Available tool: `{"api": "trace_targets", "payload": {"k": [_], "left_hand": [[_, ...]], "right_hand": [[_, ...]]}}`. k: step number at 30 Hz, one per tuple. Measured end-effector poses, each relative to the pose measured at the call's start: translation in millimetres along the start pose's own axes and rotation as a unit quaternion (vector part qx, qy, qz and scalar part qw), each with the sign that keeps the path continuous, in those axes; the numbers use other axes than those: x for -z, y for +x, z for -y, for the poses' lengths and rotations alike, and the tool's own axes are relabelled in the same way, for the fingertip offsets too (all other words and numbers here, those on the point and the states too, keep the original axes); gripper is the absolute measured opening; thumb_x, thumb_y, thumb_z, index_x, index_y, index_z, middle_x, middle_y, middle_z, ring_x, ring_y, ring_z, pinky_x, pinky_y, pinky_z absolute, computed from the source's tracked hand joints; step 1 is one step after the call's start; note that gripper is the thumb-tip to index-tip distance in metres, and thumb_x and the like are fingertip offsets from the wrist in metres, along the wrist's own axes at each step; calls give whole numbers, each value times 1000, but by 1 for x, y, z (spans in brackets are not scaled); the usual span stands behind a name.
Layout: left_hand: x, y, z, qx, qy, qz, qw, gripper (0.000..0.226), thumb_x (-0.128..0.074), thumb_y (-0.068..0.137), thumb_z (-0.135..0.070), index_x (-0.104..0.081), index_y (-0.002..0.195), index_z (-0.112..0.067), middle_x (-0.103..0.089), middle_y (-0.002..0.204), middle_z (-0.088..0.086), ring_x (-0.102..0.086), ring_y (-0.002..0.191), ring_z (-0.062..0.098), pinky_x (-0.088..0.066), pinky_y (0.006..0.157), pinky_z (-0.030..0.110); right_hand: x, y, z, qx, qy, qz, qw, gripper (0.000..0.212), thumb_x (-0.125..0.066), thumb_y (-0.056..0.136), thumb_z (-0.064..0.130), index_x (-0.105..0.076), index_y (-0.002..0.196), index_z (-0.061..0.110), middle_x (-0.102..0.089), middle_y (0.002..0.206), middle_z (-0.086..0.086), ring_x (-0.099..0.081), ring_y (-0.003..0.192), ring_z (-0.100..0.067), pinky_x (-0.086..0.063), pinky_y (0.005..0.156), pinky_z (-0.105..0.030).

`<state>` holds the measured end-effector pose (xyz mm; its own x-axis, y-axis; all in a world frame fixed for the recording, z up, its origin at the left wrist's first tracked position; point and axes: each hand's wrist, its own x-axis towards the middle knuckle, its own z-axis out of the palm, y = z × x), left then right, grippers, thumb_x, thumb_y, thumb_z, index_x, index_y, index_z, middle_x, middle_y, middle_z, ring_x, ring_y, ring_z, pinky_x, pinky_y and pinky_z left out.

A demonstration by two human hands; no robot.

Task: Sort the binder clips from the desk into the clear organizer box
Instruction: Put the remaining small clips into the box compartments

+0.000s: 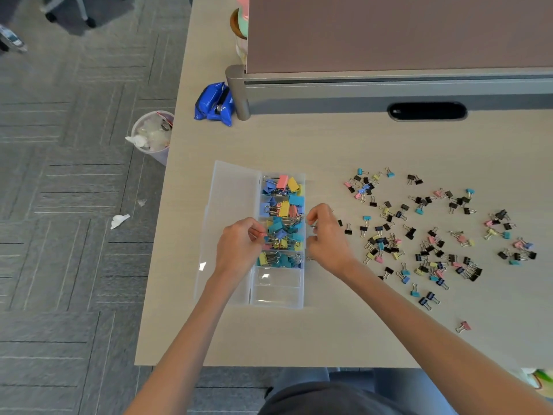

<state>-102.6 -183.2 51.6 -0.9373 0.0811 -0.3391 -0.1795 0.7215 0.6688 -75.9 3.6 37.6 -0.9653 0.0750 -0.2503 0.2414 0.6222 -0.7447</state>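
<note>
Hands are held over the box (278, 298): a pink clip (261, 235) is pinched in the left hand (239, 247); the right hand's (327, 235) grip cannot be determined. Loose clips (434, 235) are scattered on the desk (299, 333), right of the box.

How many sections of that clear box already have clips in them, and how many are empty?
Sections of the organizer box holding binder clips: 4
Empty sections: 2
Total: 6
</note>
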Motion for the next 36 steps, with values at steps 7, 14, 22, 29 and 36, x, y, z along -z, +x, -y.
{"api": "trace_targets", "payload": {"k": [7, 14, 22, 29, 36], "left_hand": [[-31, -5, -3, -51, 45, -25, 997, 10, -71, 81, -9, -67, 87, -15, -66, 88, -2, -62, 74, 14, -54, 70, 37], [-23, 2, -6, -129, 133, -90, 979, 19, -67, 85, -13, -61, 102, -20, -54, 101, -5, -60, 86, 16, -51, 61, 33], [-15, 13, 4, -262, 265, -20, 928, 47, -78, 64, 0, -73, 106, -20, -60, 100, -2, -53, 89, 20, -47, 68, 31], [-7, 15, 12, -240, 253, -36, 937, 41, -85, 62, -11, -74, 101, -17, -67, 94, -5, -56, 86, 20, -45, 69, 32], [-4, 19, 9, -202, 219, -13, 954, 31, -69, 81, -8, -71, 111, -17, -68, 100, -3, -56, 93, 19, -39, 77, 29]], "right_hand": [[8, 4, -10, -10, 14, -21, 1000, 35, -35, 86, -17, -46, 111, 6, -53, 104, -8, -54, 94, -23, -46, 71, -29], [8, 2, -14, 4, 30, -52, 998, 25, -48, 92, -1, -51, 112, 14, -65, 107, -5, -62, 98, -16, -55, 77, -33], [11, 3, -12, 8, 29, -56, 998, 19, -54, 89, -1, -60, 102, 12, -64, 99, -1, -58, 89, -12, -43, 67, -8], [11, 2, -9, 61, 21, -52, 997, 18, -67, 80, -3, -68, 92, 10, -59, 91, 0, -58, 80, -9, -45, 70, -7], [4, 4, -9, 52, 14, -6, 999, 17, -71, 79, 2, -67, 91, 14, -60, 85, 4, -57, 76, -6, -47, 69, -14]]}}
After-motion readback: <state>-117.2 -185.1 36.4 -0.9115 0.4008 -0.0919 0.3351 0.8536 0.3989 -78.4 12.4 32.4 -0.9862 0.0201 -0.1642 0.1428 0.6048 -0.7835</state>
